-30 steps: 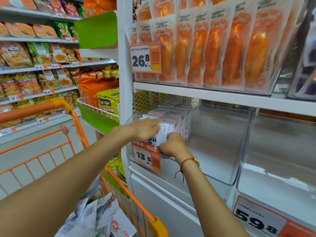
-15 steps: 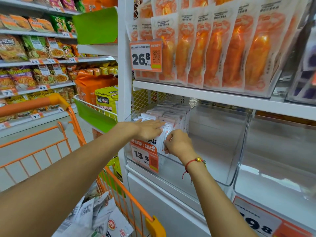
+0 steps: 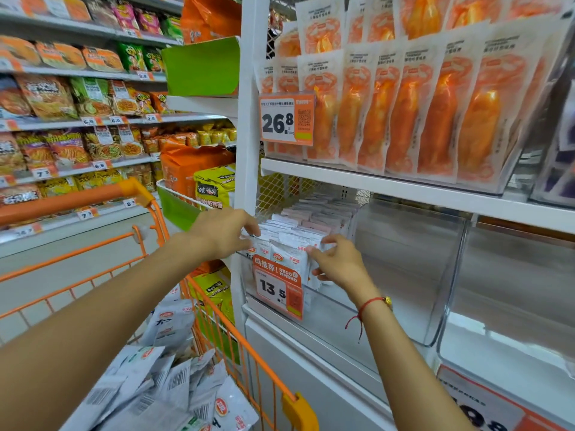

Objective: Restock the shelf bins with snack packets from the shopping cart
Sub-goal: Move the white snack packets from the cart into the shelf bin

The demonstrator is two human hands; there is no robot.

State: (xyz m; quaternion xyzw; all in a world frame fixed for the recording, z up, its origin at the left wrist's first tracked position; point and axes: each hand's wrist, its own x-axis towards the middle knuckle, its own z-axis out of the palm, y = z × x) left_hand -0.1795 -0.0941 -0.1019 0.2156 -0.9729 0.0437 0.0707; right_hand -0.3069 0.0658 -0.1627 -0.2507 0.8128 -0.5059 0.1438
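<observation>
my left hand (image 3: 224, 234) and right hand (image 3: 337, 262) have loosened, fingertips now only touching the white snack packets (image 3: 289, 256) seated in the clear bin (image 3: 342, 309) at twelve o'clock, so more from the cart (image 3: 249, 353) at seven o'clock come next.

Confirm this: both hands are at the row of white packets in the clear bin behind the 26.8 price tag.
Wrong tag. The left hand and right hand are at the white packets in the clear bin behind the 13.5 price tag, as the head view shows; 26.8 hangs one shelf up.
</observation>
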